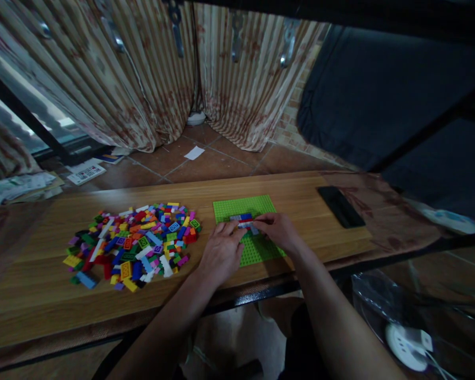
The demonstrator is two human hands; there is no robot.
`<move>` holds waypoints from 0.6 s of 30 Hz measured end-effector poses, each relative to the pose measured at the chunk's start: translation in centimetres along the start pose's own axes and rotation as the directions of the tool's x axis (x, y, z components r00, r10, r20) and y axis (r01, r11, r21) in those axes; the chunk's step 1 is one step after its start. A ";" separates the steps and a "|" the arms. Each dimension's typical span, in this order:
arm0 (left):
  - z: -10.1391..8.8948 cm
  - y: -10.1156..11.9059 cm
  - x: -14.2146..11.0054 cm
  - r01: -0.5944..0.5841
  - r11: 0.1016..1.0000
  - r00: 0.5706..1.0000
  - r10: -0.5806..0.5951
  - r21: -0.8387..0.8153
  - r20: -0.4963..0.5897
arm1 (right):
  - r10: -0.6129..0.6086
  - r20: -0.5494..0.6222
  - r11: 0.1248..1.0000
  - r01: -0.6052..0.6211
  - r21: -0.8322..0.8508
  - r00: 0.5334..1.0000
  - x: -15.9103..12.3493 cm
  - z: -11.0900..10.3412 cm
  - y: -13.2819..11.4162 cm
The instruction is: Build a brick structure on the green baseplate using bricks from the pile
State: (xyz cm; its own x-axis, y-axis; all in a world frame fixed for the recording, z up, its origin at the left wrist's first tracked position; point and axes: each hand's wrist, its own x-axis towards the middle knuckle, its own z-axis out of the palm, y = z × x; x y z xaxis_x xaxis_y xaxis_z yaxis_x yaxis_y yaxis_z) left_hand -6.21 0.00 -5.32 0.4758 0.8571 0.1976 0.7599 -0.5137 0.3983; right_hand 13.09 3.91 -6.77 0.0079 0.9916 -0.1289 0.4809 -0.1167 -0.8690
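A light green studded baseplate [259, 256] lies on the wooden board. Near its middle stands a small build of toy building bricks [245, 217], with blue, grey, white and red parts showing. My left hand [222, 248] grips the build from the left, its fingers bent and thumb pressed against the near side. From the right, my right hand [277, 228] has thumb and fingertips closed at the build's other end. The fingers partly cover the bricks, so any single small piece between them cannot be made out.
A wide heap of loose multicoloured bricks [142, 243] spreads over the board [35, 295] to the left. A black phone-like slab [340, 207] lies at the right. Beyond are striped curtains [154, 79] and papers [85, 172] on tiles. A white power strip [407, 345] sits low right.
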 end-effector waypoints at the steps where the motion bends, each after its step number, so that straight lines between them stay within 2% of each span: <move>1: 0.0 0.0 0.0 0.003 1.000 1.000 -0.003 0.001 0.003 | 0.009 -0.003 1.000 -0.009 0.002 1.000 0.0 0.0 0.1; 8: 0.2 -0.2 0.0 0.004 1.000 1.000 -0.004 0.014 -0.010 | 0.004 -0.039 0.998 -0.006 -0.064 0.999 0.3 0.2 0.4; 18: 0.5 0.4 -0.1 -0.012 0.998 1.000 0.012 0.055 0.011 | 0.012 -0.066 0.981 -0.024 -0.190 0.998 -0.1 0.2 -0.5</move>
State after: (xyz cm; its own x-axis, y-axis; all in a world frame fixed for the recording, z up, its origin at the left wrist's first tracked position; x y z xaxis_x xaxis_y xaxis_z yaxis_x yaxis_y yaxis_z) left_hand -5.78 -0.29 -5.62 0.4896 0.8505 0.1923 0.7771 -0.5256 0.3463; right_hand 12.65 3.86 -6.43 0.0710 0.9917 -0.1073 0.6387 -0.1278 -0.7587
